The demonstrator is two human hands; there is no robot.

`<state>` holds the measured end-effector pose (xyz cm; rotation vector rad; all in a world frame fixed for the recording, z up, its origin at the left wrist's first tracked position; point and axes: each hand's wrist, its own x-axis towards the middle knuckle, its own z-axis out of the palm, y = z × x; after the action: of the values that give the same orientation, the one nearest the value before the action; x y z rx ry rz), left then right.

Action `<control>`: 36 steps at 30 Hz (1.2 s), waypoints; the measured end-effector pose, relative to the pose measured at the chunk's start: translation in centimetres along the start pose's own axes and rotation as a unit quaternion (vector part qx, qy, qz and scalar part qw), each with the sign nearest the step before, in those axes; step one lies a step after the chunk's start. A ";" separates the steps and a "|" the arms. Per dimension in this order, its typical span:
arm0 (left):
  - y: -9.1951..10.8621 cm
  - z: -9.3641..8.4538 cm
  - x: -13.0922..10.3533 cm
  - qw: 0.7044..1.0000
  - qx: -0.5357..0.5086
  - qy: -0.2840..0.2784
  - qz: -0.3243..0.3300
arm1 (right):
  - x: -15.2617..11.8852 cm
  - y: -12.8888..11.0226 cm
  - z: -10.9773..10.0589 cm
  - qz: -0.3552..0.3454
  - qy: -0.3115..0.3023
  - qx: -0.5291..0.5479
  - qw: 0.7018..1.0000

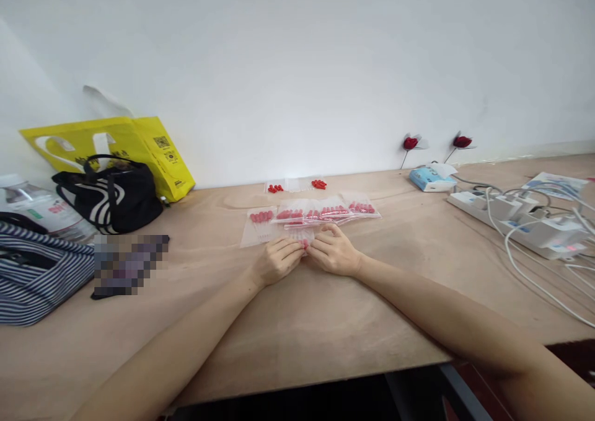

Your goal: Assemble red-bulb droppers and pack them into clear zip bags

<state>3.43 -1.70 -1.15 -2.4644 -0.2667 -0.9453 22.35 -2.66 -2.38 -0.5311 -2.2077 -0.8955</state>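
Both hands meet in the middle of the table, fingers curled in a pinch. My left hand (277, 261) and my right hand (335, 252) hold the near edge of a clear plastic bag (302, 234) between them. A small red piece (305, 244) shows between the fingertips; whether it is inside the bag I cannot tell. Just left of them lies another clear bag with red-tipped thin sticks (261, 216). Behind the hands, several clear zip bags with red pieces (332, 211) overlap in a row.
Farther back, two small groups of red pieces (318, 185) lie by the wall. On the left are a yellow bag (171, 160), a black bag (132, 191), a plastic jar and a striped bag (41, 272). Tissues (430, 179), two red flowers and a power strip with cables (515, 216) are right.
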 end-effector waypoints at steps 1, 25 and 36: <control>0.0 0.0 0.0 1.000 0.003 0.006 0.005 | 0.0 0.0 0.0 -0.002 0.001 0.000 1.000; -3.7 -6.3 -7.3 0.980 0.066 -0.035 -0.182 | -2.8 1.9 -1.3 0.097 -0.026 0.015 0.995; 0.9 -2.2 -0.8 0.527 -0.496 -0.025 -0.690 | -0.9 -0.9 -0.9 0.041 -0.068 0.184 0.980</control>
<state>1.90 -3.58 -0.57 -2.8049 -2.6537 -1.9605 22.82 -4.05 -2.90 -0.5112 -2.3815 -0.4000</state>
